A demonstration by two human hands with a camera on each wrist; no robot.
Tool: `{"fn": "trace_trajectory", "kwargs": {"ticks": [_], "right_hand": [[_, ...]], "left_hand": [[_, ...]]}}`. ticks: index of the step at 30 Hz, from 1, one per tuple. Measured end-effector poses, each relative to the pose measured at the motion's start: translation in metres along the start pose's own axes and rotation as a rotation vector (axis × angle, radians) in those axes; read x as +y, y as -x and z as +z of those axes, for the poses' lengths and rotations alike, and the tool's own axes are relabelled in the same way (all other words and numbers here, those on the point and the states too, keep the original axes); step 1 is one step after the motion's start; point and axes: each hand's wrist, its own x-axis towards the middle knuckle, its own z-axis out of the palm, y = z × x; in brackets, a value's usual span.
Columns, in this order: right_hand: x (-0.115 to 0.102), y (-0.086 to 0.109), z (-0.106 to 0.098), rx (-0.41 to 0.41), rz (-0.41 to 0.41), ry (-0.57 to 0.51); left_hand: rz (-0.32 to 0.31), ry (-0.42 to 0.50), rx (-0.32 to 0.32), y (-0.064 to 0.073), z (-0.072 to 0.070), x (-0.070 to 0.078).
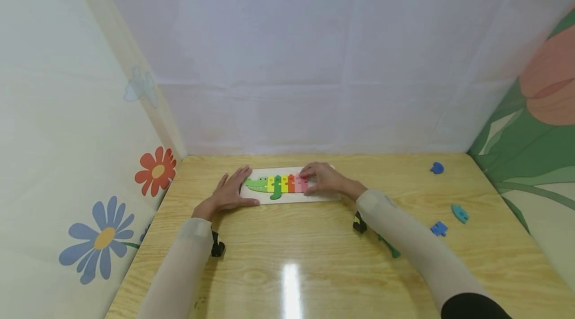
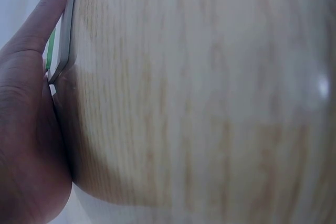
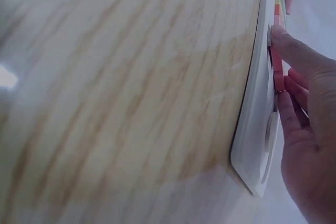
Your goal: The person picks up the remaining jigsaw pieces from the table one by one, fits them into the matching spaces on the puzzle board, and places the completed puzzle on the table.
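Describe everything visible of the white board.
The white board is thin, oblong and smooth; material unclear. It lies flat on the wood-grain table, long sides running left to right. Crocodile pieces run along its middle: green head, then yellow, green, yellow, orange, pink. The left hand touches its left end; the right hand pinches a pink piece over its right half.

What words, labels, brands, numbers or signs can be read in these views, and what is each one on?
None can be read in any view.
Yellow piece beside the crocodile head: a faint mark, too small to read.
Orange piece and pink piece: any marks are too small or blurred to read.
Loose blue piece: any mark is too small to read.
Board: no lettering visible.
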Motion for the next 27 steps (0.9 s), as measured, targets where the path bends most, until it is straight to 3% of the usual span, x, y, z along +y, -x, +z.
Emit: {"fn": "trace_trajectory", "kwargs": {"ticks": [11,27], "right_hand": [[0.000,-0.001,0.001,-0.031,0.045,-0.008],[-0.004,0.008,-0.010,-0.030,0.027,-0.034]], "left_hand": [[0.023,0.022,0.025,0.002,0.000,0.001],[0.004,0.002,0.013,0.000,-0.002,0.002]]}}
